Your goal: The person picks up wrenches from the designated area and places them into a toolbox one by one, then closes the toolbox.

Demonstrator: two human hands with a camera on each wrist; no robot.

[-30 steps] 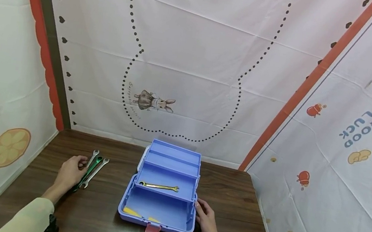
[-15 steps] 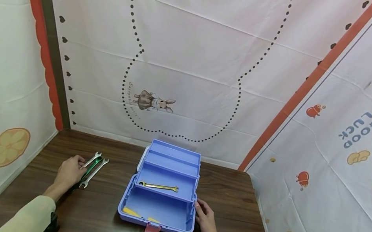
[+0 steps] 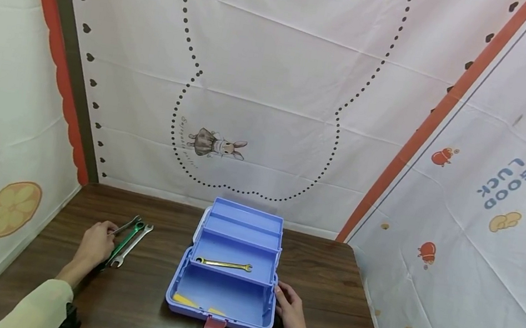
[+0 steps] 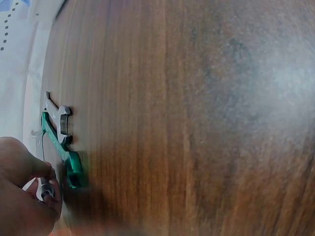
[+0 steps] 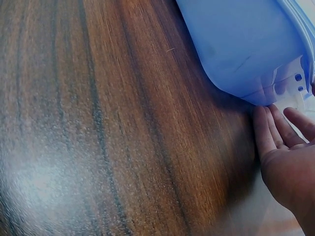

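My left hand (image 3: 96, 246) pinches a silver wrench (image 3: 125, 225) at the left of the table, its far end tipped up. In the left wrist view, thumb and fingers close round that wrench's end (image 4: 47, 191). Just right of it lie a green wrench (image 3: 125, 244) and another silver wrench (image 3: 134, 247), side by side. My right hand (image 3: 291, 312) touches the right side of a blue toolbox (image 3: 225, 286), which stands open. The right wrist view shows rather straight fingers against the box wall (image 5: 241, 54). A yellow wrench (image 3: 227, 265) lies in the toolbox's lower tray.
Two yellow pieces (image 3: 185, 300) lie in the toolbox's bottom, partly hidden by its front wall. A red latch (image 3: 215, 325) hangs at the front. The brown wooden table (image 3: 141, 309) is bordered by printed cloth walls (image 3: 267, 131) behind and at both sides.
My left hand has drawn the left silver wrench slightly back and tilted it up off the table beside the green one. The right hand and toolbox stay essentially in place.
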